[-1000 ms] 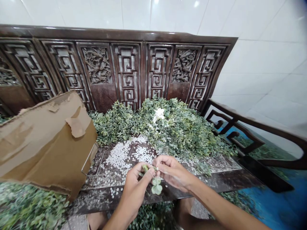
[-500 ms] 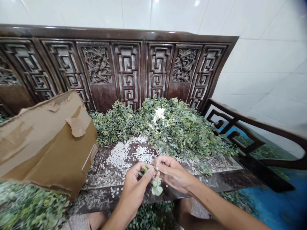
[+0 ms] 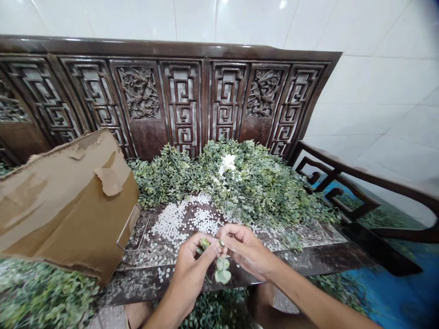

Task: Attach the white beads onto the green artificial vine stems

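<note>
Okay, left hand (image 3: 192, 265) pinches green round-leaved plastic-looking sprig (image 3: 222, 270), right hand (image 3: 249, 252) its stem end: likely stem work, next needs steady grip. Plastic-looking white discs (image 3: 169, 221) at 11 o'clock.

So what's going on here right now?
A person is working on a small leafy sprig with both hands. The left hand holds it; the right hand's fingertips are at it too, though exactly what they pinch is too small to tell. Just beyond, small white discs lie scattered on the dark bench, before a heap of greenery.
</note>
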Tool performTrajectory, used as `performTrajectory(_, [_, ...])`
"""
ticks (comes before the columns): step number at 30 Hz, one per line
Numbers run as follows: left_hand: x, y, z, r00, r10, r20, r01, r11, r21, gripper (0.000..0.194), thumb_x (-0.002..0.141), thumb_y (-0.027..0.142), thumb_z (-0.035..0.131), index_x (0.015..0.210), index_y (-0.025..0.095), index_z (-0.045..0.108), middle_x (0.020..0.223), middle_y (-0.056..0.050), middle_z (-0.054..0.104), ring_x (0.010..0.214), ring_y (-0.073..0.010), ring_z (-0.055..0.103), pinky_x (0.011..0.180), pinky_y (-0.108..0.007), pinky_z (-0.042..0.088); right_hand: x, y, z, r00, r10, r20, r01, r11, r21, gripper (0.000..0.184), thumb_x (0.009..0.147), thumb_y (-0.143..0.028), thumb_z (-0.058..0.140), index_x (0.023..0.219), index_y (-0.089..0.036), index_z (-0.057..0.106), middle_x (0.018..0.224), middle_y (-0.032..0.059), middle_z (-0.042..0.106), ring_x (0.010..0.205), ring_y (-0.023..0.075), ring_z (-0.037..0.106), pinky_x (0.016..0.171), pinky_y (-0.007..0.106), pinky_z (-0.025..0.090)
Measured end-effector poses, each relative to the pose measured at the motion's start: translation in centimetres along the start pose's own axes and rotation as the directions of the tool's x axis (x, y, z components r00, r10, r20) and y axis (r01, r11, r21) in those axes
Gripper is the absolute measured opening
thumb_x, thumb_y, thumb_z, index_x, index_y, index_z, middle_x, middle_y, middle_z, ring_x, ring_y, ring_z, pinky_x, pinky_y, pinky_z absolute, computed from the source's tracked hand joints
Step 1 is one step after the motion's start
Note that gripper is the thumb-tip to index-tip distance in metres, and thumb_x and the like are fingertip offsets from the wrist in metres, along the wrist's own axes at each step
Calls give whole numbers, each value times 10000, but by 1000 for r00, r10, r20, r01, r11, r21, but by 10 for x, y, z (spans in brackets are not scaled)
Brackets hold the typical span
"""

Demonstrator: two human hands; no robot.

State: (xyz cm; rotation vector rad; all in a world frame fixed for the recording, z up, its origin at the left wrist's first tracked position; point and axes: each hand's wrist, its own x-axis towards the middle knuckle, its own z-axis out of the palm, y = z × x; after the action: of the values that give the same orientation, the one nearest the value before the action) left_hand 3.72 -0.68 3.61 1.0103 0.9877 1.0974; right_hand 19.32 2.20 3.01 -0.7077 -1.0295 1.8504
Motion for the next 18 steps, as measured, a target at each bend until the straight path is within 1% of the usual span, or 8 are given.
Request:
performTrajectory(5, [1,2,1,1000,13,-8,-13,1000,-12,244,811,390,666,738,160,630,732,-29,623,716,-150,550,699,-242,435,-1,1,2,1000,-3,-25,3,1000,-5,265,749,-374,781,755,-139,658,640,-14,607,584,92,543,605,225,429])
performTrajectory(11, [0,0,1,1000,-1,-27,0,999,-33,240,807,380,674,727,159,627,722,-19,607,701,-139,526,678,-228,420,0,6,6,998,-16,-54,15,1000,-9,293,737,-392,788,744,-137,645,631,-15,590,593,97,524,610,225,407])
performTrajectory(15, [0,0,1,1000,-8,-8,8,999,-44,245,810,384,670,735,155,623,727,-25,591,715,-149,526,691,-243,425,1,8,6,998,-3,-60,3,1000,-7,298,750,-404,774,732,-144,629,623,-20,568,590,98,498,616,232,390])
performTrajectory(18, [2,0,1,1000,4,1,-3,999,-44,249,812,389,667,725,161,620,723,-24,591,732,-155,535,721,-248,428,2,10,4,998,-11,-65,11,1000,-8,313,726,-413,791,727,-146,627,622,-25,553,581,95,478,604,230,376])
